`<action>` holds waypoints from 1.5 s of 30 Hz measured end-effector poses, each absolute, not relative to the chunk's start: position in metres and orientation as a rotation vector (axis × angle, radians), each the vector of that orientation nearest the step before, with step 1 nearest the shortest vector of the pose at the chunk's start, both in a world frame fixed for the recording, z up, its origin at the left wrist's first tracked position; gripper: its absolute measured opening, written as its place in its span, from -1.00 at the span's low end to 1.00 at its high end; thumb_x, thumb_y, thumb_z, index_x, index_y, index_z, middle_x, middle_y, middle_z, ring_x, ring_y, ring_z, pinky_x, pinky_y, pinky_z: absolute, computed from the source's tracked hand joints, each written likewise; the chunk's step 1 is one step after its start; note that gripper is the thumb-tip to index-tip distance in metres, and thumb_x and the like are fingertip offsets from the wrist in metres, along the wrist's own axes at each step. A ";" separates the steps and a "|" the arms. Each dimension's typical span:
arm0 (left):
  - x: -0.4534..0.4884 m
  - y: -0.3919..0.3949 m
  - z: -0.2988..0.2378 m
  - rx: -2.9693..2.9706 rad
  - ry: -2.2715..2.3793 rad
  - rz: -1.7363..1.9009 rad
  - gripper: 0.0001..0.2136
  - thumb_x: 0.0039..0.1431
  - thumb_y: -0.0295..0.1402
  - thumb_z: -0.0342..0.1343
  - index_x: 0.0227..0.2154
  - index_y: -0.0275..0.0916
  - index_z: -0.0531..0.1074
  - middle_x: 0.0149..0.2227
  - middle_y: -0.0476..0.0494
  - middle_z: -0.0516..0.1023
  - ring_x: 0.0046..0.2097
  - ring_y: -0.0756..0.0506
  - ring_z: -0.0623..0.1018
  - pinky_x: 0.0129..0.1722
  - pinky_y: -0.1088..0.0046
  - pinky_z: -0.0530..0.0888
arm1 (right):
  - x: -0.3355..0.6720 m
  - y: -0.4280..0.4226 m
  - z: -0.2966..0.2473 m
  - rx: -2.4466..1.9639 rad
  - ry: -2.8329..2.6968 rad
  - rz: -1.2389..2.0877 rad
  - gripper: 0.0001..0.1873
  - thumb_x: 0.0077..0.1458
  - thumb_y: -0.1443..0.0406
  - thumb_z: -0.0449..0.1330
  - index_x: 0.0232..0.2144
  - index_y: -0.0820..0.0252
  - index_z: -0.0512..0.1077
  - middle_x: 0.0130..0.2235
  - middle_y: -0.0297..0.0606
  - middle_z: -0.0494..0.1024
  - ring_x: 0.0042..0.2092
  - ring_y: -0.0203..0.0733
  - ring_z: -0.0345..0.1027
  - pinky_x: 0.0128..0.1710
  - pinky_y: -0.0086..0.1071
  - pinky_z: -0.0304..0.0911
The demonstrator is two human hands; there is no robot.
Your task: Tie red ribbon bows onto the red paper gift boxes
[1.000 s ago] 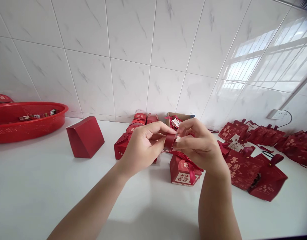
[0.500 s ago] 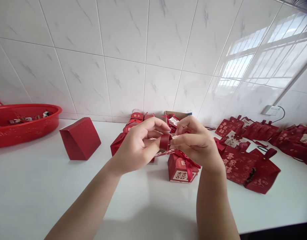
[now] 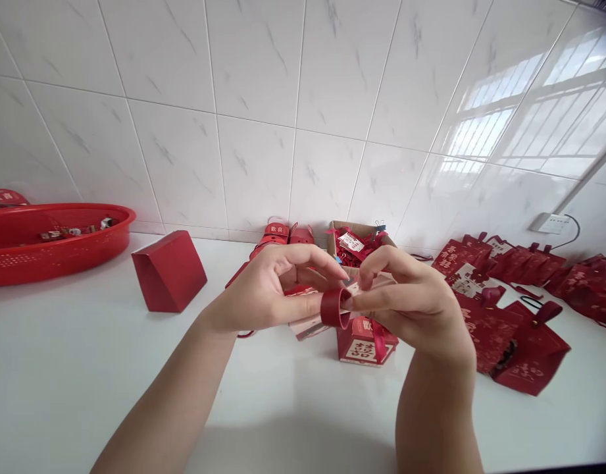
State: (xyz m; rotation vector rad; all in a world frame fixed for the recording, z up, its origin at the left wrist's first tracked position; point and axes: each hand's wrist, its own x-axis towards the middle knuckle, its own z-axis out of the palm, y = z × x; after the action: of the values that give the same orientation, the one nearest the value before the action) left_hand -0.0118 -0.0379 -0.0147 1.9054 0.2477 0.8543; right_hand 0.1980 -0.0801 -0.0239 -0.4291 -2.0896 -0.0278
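Red strap loop [image 3: 335,309]: in both hands, up in the air over the white table [image 3: 263,401], well short of its far edge.
Left hand [image 3: 277,289]: grasping the loop, thumb on its left side, fingers curled above.
Right hand [image 3: 411,289]: pinching the loop's right side, thumb and fingertips.
Pale printed piece [image 3: 307,326]: just behind the loop (can't tell from here if they're joined).
Ribboned box [image 3: 364,349]: standing on the table below the hands.
Plain red box [image 3: 169,273]: on the table, left of the hands.
Far edge: ribbon-filled carton [image 3: 366,230] near the wall.
Table's right side: red bags [image 3: 534,355].
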 end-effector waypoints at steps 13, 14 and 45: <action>-0.005 -0.065 -0.013 1.844 0.466 1.081 -0.92 -0.02 -0.44 0.29 -0.43 -0.26 0.52 -0.44 -0.07 0.62 -0.40 -0.02 0.60 -0.46 0.56 0.55 | 0.193 -0.097 -0.016 -0.400 -2.074 -0.130 -0.72 0.09 0.52 0.15 -0.31 0.08 0.56 -0.44 -0.29 0.40 -0.38 -0.27 0.33 -0.42 -0.34 0.36; -0.005 -0.065 -0.013 1.842 0.463 1.076 -0.93 -0.02 -0.44 0.29 -0.44 -0.26 0.52 -0.45 -0.07 0.62 -0.42 -0.02 0.59 -0.47 0.56 0.55 | 0.193 -0.098 -0.016 -0.396 -2.067 -0.134 -0.72 0.09 0.52 0.15 -0.30 0.09 0.56 -0.44 -0.28 0.40 -0.38 -0.27 0.33 -0.43 -0.34 0.36; -0.020 -0.056 -0.012 2.241 0.097 1.049 -0.81 0.09 -0.58 0.14 -0.31 -0.16 0.52 -0.29 -0.11 0.60 -0.24 -0.05 0.59 -0.22 0.47 0.56 | 0.191 -0.096 -0.022 -0.321 -2.107 -0.072 -0.75 0.09 0.53 0.15 -0.32 0.14 0.55 -0.43 -0.29 0.40 -0.37 -0.28 0.35 -0.34 -0.30 0.40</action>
State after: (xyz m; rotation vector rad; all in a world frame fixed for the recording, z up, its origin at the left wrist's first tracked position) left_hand -0.0203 -0.0559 -0.0120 2.2415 0.0971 1.0492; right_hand 0.1907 -0.0960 -0.0224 -0.3212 -2.1067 -0.0716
